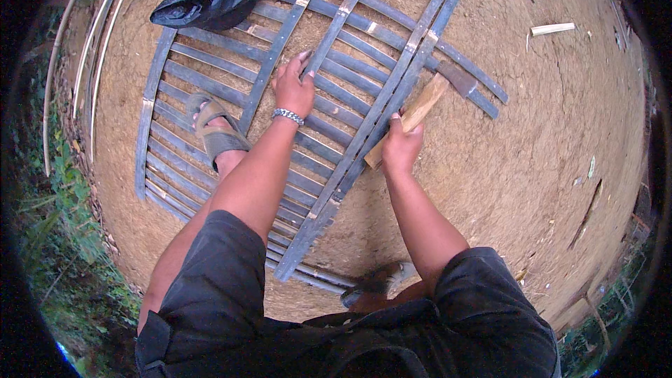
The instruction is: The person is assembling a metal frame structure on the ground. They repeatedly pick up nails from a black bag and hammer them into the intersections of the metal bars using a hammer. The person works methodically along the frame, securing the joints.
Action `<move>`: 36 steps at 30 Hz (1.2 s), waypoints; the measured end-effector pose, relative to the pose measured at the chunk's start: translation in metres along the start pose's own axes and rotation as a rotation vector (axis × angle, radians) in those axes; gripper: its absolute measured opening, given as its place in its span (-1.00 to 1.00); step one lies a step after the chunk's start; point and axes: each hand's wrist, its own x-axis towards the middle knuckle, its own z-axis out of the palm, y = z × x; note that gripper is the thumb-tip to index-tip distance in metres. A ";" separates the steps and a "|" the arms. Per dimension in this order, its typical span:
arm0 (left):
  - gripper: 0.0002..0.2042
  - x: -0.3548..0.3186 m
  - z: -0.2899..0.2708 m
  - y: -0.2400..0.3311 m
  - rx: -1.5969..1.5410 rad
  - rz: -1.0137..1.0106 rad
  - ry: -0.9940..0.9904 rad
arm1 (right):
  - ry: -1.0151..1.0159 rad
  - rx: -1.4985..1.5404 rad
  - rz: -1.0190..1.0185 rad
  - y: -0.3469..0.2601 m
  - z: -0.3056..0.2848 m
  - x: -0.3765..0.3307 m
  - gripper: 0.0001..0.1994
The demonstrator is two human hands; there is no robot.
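Slat frame (pixel 329 130) looks mostly laid; far-right ends (pixel 477 75) overhang, trim prob left. R hand (pixel 404 147) wrapped rnd hatchet (pixel 427 101); L hand (pixel 293 91) at mid strip (pixel 347 11), pinch unclear.

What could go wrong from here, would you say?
The bare left hand is at the slats of the dark lattice, so a stray swing of the wood-handled tool in the right hand could strike its fingers. The left foot, in an open sandal, is over the slats and might slip or catch between them. The black bag lying on the lattice could slide if the slats are jolted.
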 end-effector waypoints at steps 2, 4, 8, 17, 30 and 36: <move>-0.56 0.001 0.003 -0.007 -0.110 -0.011 -0.013 | -0.001 0.020 -0.013 -0.005 0.001 -0.002 -0.71; -0.56 0.000 0.003 -0.011 -0.089 -0.008 -0.015 | 0.001 0.025 -0.013 -0.004 0.002 -0.001 -0.72; -0.56 0.001 0.003 -0.008 -0.068 -0.026 -0.043 | -0.008 -0.004 0.029 -0.004 -0.001 0.005 -0.71; -0.44 -0.002 0.002 -0.008 0.082 0.040 -0.013 | -0.013 0.037 -0.058 0.013 -0.008 0.006 -0.73; -0.12 -0.011 -0.005 0.010 0.276 0.094 -0.071 | -0.127 0.177 0.155 0.021 -0.011 -0.017 -0.69; -0.12 -0.011 -0.005 0.011 0.267 0.091 -0.076 | -0.117 0.109 0.170 0.014 -0.011 -0.016 -0.71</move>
